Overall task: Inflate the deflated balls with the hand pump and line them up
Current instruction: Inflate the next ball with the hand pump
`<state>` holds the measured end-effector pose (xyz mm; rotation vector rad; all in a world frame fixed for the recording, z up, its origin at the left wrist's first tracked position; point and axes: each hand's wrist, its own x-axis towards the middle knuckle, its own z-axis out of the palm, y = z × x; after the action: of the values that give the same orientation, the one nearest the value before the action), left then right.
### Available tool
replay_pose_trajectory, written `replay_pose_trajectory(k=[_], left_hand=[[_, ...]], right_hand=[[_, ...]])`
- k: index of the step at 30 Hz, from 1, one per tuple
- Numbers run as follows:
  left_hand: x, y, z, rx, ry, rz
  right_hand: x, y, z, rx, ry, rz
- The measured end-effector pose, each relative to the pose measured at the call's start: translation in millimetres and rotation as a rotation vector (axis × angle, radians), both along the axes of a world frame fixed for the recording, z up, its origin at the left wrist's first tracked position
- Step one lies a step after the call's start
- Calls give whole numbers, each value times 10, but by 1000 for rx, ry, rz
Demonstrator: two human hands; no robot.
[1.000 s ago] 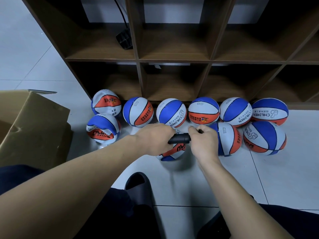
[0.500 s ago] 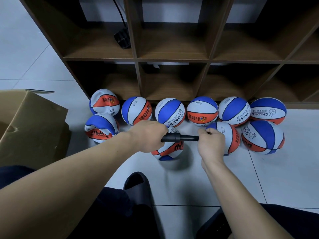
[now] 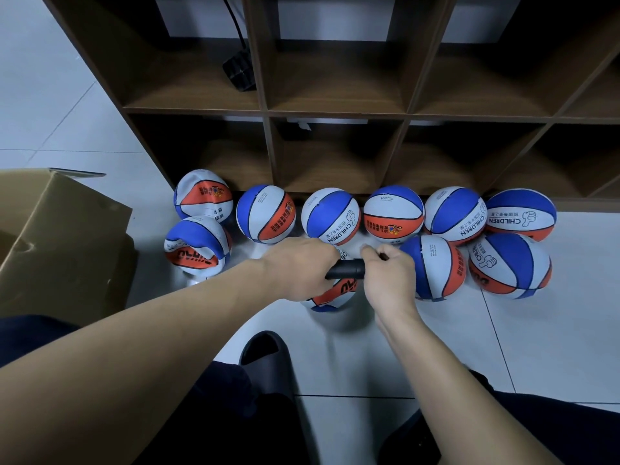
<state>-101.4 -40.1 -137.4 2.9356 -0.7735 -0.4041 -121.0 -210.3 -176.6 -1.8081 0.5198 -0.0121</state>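
Observation:
A black hand pump [image 3: 347, 268] lies level between my hands. My left hand [image 3: 298, 270] grips its barrel and my right hand [image 3: 389, 280] grips the handle end, pressed up close to the barrel. Beneath them sits a red, white and blue ball [image 3: 335, 292], mostly hidden by my hands. Several round balls [image 3: 330, 219] stand in a row along the foot of the shelf. Two more balls [image 3: 510, 263] rest in front at the right. At the left, a dented ball [image 3: 198, 245] and another sagging one [image 3: 203, 194] look soft.
A brown open shelf unit [image 3: 335, 112] stands behind the balls, with a black box and cable [image 3: 240, 72] in one compartment. A cardboard box [image 3: 63, 236] is at the left. My dark slipper [image 3: 268, 355] is on the white tiled floor near me.
My right hand pulled the pump handle out to the right, baring the rod, then pushed it back in against the barrel. My left hand stayed on the barrel.

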Motion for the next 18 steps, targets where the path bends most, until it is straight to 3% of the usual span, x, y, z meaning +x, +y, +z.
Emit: replay_pose_trajectory(k=[5,14,18], left_hand=[[41,23,30,-59,36,34],[148,193,110,14,25,41],[126,142,94,8,32,23]], right_hand=[[85,-179,37,7,17,-1],[204,-661,58,129,22,-179],[182,-449,59,26,-36,-144]])
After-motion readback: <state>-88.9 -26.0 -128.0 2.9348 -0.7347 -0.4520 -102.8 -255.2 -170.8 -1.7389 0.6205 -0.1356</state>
